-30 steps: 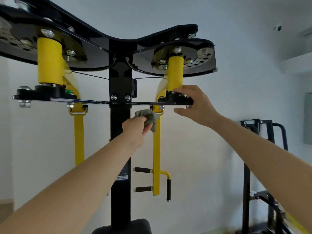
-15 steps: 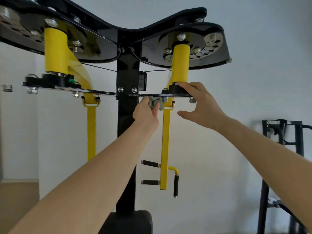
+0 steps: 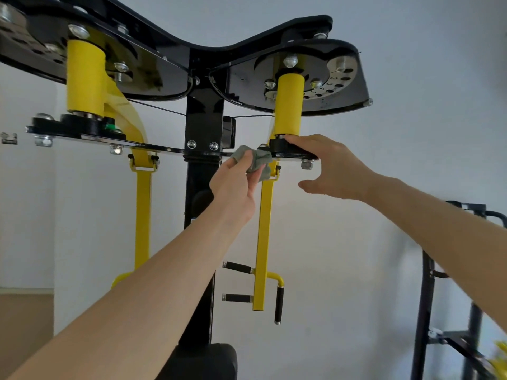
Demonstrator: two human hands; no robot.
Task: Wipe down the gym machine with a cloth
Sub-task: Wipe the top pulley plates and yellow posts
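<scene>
Overhead, the cloth (image 3: 258, 162) is gripped by the left hand (image 3: 235, 186) against the left-to-right cross plate (image 3: 164, 149), touched further right by the straight-fingered right hand (image 3: 336, 168).

Two arms are in view, both bare of any sleeve: the left forearm (image 3: 131, 305) shows from the wrist almost to the elbow, and the right forearm (image 3: 444, 229) from the wrist to the picture's edge. The left hand (image 3: 233, 187) and the right hand (image 3: 334, 171) are bare as well, slim-fingered, with knuckles and wrist bones plainly marked. The nails are too small to make out.
</scene>
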